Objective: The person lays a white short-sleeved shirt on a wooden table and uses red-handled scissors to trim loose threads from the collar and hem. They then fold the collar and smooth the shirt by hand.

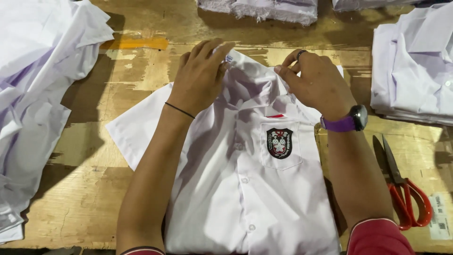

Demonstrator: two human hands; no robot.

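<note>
A white short-sleeved shirt (255, 189) lies front up on a wooden table (94, 189), buttoned, with a dark crest patch (279, 142) on its chest pocket. My left hand (200, 75) pinches the left side of the collar. My right hand (316, 82), wearing a ring and a purple-strapped watch (351, 120), grips the right side of the collar. One sleeve (141, 127) spreads out to the left.
A loose heap of white shirts (33, 94) covers the left side. A neat stack of folded white shirts (413, 71) sits at the right. Red-handled scissors (401, 189) lie near the right edge. More white cloth (264, 9) lies along the far edge.
</note>
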